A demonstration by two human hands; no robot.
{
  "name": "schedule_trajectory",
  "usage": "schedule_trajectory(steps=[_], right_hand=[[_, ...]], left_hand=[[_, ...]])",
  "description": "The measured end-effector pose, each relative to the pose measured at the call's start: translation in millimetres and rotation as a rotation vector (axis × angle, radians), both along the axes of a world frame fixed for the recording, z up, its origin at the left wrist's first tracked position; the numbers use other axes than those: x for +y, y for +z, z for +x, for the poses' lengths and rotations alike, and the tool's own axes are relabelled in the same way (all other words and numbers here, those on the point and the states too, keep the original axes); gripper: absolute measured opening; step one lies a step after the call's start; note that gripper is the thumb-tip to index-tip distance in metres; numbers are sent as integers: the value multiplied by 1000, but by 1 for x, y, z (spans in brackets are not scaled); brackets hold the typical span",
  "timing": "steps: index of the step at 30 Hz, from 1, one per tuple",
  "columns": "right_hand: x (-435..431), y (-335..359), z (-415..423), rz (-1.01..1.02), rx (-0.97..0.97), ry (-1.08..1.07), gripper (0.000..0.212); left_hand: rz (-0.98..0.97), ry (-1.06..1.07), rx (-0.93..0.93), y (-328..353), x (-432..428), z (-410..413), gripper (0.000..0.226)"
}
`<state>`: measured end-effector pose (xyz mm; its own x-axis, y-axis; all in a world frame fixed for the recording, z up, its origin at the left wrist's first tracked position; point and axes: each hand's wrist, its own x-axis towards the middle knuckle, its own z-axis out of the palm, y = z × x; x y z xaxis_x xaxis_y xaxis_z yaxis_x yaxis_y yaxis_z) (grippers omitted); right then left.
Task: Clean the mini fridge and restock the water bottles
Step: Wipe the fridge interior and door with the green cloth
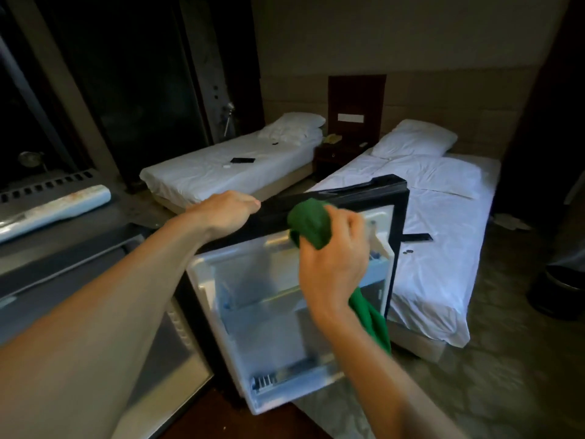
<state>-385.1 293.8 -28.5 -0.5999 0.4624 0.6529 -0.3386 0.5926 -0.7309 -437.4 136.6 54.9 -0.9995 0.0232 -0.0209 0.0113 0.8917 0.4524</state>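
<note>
The mini fridge door [259, 312] stands swung open toward me, black outside with a white inner liner and empty door shelves. My left hand [226, 209] grips the door's black top edge. My right hand [332, 258] is shut on a bunched green cloth [311, 221], pressed against the upper inner side of the door; the cloth's tail hangs below my wrist. The fridge cabinet [177, 359] lies at the lower left, mostly hidden behind my left forearm. No water bottles are in view.
Two single beds with white sheets stand behind the door, one at the back centre [228, 166], one to the right [437, 217]. A dark nightstand [335, 153] sits between them. A counter at the left holds a rolled plastic sheet [53, 210]. A dark bin [557, 289] stands at far right.
</note>
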Motion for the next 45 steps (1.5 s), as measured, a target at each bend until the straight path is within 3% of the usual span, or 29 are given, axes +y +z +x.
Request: schedule_trajectory(steps=[4,6,8,12,18,23,26,29,32,36,41,45], right_hand=[[-34,-16,11,399,229,251,41],[-40,-22,16,656,248,405,37],[-33,-30,16,788,208,408,39],[9,-44,10,701,36,275,45],[84,-28,-12,312,-301,-114,43],[46,-31,-9,164,-261,-165,39],[3,-44,4,276,-122,4,43],[-54,-49,20,467,31,263,33],[-67,-46,24,601,83,340,32],[-4,-46,7,681,33,189,41],[87,-25,-25,488,-311,-156,41],[88,-30,-31,406,-311,-178,45]], left_hand=[[24,-28,-10,-1,2,-3,34],[-30,-18,11,-3,3,-1,36],[-82,4,31,-5,4,1,36],[-154,26,57,-6,5,7,36],[-186,18,79,-4,8,10,36],[-197,8,97,-5,6,10,35],[-218,14,108,-5,9,8,37],[-251,43,125,-6,10,6,42],[-292,69,171,-10,11,10,45],[-321,80,211,-11,12,14,45],[-304,51,210,-10,11,10,40],[-290,54,219,-11,9,12,39]])
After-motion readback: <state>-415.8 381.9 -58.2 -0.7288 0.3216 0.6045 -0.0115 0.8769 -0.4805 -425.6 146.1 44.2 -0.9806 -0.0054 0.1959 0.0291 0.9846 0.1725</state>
